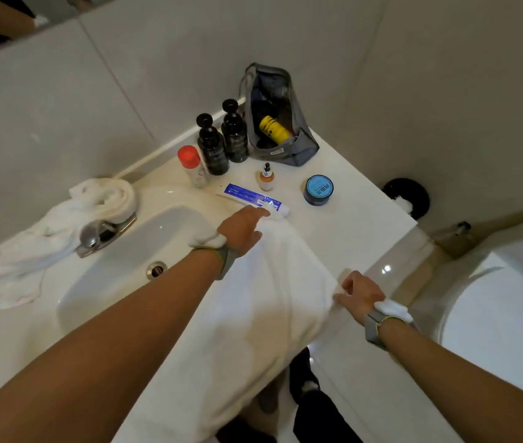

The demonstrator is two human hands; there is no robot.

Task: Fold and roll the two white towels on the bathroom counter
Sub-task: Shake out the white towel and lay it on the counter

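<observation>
Lengthwise, the towel (253, 314) is running away over the desk (349, 225), left hand (242, 228) pressing it straight-fingered, right hand (361, 292) pinching its edge.

A sink (145, 251) with a chrome tap (100, 233) and a drain (157, 269) is set into the white table (349, 219). Toward the wall stand two black bottles (212, 148) side by side, with a red-capped bottle (191, 164) just beside them. An open grey wash bag (277, 155) holds a yellow can (273, 129). Nearer lie a toothpaste tube (250, 196), a small spray bottle (266, 177) and a blue-lidded tin (318, 189). A toilet (493, 298) stands at the right
</observation>
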